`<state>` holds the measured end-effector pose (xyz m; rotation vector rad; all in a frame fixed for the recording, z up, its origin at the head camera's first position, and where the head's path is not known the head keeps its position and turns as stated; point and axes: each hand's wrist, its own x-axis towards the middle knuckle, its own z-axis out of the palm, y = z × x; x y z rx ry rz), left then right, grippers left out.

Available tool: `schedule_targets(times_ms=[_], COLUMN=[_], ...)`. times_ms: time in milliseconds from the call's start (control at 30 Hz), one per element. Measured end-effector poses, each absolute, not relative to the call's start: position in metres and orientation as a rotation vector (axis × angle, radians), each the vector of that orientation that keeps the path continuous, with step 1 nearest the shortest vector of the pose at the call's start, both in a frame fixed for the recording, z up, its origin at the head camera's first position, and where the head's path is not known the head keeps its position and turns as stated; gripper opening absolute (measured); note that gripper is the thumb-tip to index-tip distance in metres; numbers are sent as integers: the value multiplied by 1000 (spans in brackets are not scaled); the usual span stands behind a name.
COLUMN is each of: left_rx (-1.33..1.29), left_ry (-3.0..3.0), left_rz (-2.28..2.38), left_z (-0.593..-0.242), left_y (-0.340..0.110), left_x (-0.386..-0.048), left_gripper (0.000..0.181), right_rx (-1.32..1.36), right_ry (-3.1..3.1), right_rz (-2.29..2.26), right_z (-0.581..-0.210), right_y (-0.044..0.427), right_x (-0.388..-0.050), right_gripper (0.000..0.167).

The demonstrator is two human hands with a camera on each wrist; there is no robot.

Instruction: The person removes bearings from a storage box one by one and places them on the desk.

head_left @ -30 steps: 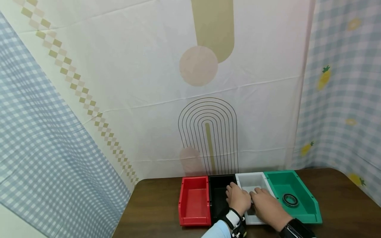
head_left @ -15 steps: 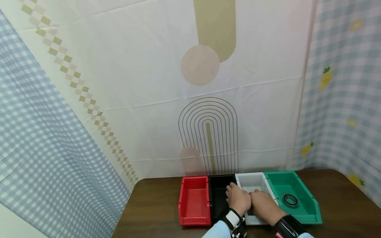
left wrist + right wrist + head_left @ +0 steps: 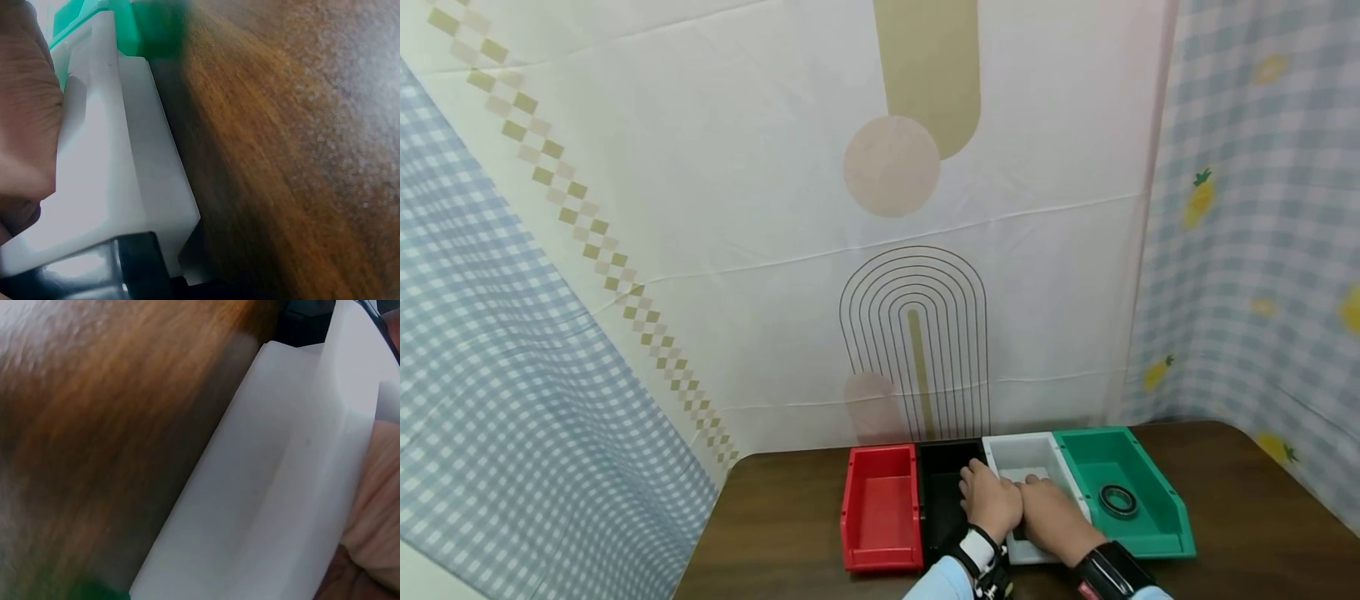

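Observation:
Over the white bin [image 3: 1026, 450] my left hand [image 3: 992, 502] and right hand [image 3: 1054, 515] meet, touching or nearly so. The left hand reaches across the wall between the black bin [image 3: 949, 475] and the white one. My right hand is low inside the white bin. Both hands' backs face the head camera, so the fingertips and anything between them are hidden. In the wrist views, only parts of the left hand [image 3: 25, 119] and right hand [image 3: 378, 519] show behind the white bin's front wall. A dark ring-shaped bearing [image 3: 1117, 501] lies in the green bin [image 3: 1093, 454].
A red bin [image 3: 882, 508] stands at the left end of the row, beside the black one. The row stands on a brown wooden table [image 3: 775, 517]. A printed cloth [image 3: 737, 208] hangs behind it, with checked cloths at both sides.
My right wrist and forearm have swung a little left and the right hand has turned slightly. The left hand stays in place against the bins. The head view has shifted slightly.

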<state>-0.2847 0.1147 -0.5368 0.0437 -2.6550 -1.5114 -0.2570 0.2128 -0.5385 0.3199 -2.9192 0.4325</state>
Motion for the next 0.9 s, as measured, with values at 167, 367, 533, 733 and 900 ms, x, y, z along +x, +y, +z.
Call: schedule_targets(times_ms=[167, 367, 533, 733, 900], left_rx=[42, 22, 4, 33, 54], left_ry=[-2643, -2627, -2610, -2609, -2617], left_rz=[-1508, -1525, -1504, -1500, -1495], left_z=[-536, -536, -533, -535, -540], left_y=[117, 116, 115, 115, 116], left_x=[-285, -284, -282, -282, -283], left_gripper=[49, 50, 50, 48, 50], right_rx=[319, 257, 241, 213, 173], right_ry=[-2915, -2967, -2978, -2950, -2989], right_rz=[455, 475, 505, 482, 401], right_z=[-540, -539, -537, -535, -531], right_y=[214, 214, 216, 214, 210], right_x=[-257, -259, -259, -253, -245], right_gripper=[9, 7, 11, 11, 17])
